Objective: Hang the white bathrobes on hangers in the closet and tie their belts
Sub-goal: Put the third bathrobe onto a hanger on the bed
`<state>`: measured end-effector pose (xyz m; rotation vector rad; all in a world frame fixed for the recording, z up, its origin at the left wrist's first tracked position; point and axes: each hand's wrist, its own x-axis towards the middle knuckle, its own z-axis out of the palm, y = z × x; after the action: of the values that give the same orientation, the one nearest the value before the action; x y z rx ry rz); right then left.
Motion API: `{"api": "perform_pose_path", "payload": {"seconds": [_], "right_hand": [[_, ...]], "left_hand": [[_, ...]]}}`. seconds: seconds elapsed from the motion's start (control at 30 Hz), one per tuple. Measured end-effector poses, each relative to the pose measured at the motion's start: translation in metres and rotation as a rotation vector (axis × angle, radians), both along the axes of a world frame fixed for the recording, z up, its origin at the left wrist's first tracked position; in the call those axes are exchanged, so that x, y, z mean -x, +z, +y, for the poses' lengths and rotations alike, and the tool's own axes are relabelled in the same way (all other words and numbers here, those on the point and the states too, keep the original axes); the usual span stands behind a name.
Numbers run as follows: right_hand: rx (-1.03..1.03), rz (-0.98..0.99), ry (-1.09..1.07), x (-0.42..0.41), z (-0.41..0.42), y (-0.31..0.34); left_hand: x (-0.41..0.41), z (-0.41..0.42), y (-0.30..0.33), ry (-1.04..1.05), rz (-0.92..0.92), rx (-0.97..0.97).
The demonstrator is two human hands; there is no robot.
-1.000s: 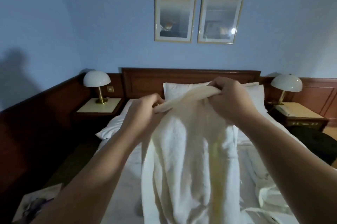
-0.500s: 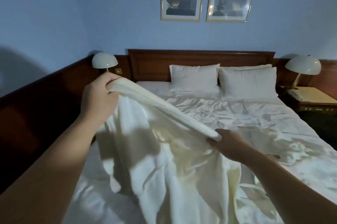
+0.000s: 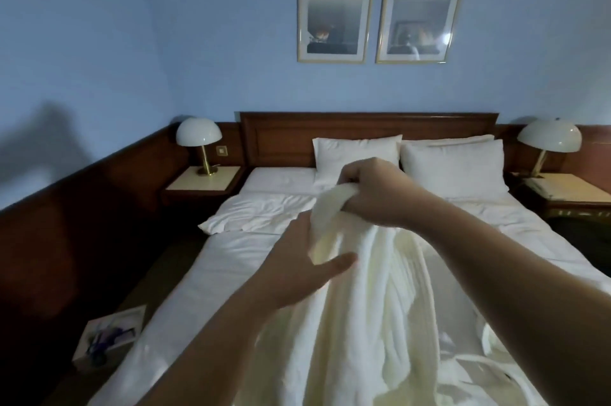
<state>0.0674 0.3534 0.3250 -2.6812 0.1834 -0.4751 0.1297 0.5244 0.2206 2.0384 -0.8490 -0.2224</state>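
The right hand [image 3: 373,187] grips the top of the robe [image 3: 373,300], fingers curled round a bunched fold, and holds it up over the bed [image 3: 251,273]. The left hand [image 3: 297,266] lies open against the cloth just below, thumb across it. The robe hangs down onto the sheets. Behind it lie two pillows [image 3: 453,167] against the headboard [image 3: 281,137]. A lamp [image 3: 198,144] stands on each bedside bench [image 3: 205,179]. A paper [image 3: 109,333] lies on the floor at left.
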Motion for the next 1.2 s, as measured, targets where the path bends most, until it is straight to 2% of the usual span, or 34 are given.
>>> {"api": "perform_pose_path", "payload": {"seconds": [0.1,0.2,0.3,0.37,0.47,0.5,0.53,0.6,0.67,0.8,0.83,0.93,1.03,1.13,1.2], "right_hand": [[0.089,-0.045,0.011,-0.003,0.019,0.015],[-0.132,-0.046,-0.038,0.011,0.004,0.011],[-0.177,0.019,-0.082,0.021,-0.01,-0.034],[-0.358,0.04,-0.082,0.027,-0.004,-0.075],[-0.846,-0.046,-0.067,0.034,0.021,-0.111],[-0.899,-0.069,-0.077,0.034,0.028,-0.112],[-0.86,-0.072,-0.101,0.035,0.034,-0.108],[-0.756,-0.074,-0.078,0.037,0.035,-0.096],[-0.759,-0.038,0.062,0.041,0.027,-0.083],[-0.411,0.267,0.05,0.047,0.003,-0.077],[-0.381,0.323,0.042,0.048,-0.002,-0.082],[-0.427,0.383,0.01,0.05,-0.014,-0.106],[-0.639,0.346,-0.024,0.049,-0.019,-0.129],[-0.792,0.27,-0.071,0.042,-0.02,-0.142],[-0.833,0.255,-0.094,0.035,-0.016,-0.149]], "left_hand": [[-0.006,-0.006,0.03,0.115,-0.067,0.189],[-0.028,0.018,0.055,0.077,-0.179,0.231],[-0.044,0.041,0.072,0.078,-0.421,0.301],[-0.051,0.05,0.079,0.073,-0.478,0.317],[-0.056,0.057,0.081,0.091,-0.527,0.294],[-0.057,0.058,0.08,0.11,-0.539,0.282],[-0.058,0.06,0.08,0.137,-0.536,0.278],[-0.061,0.065,0.081,0.199,-0.49,0.277],[-0.062,0.071,0.082,0.242,-0.433,0.278],[-0.065,0.085,0.08,0.32,-0.363,0.259],[-0.067,0.088,0.078,0.329,-0.341,0.208],[-0.077,0.093,0.055,0.344,-0.216,-0.027],[-0.089,0.09,0.013,0.349,0.042,-0.194],[-0.09,0.083,-0.043,0.271,0.212,-0.346],[-0.078,0.076,-0.081,0.16,0.27,-0.368]]}}
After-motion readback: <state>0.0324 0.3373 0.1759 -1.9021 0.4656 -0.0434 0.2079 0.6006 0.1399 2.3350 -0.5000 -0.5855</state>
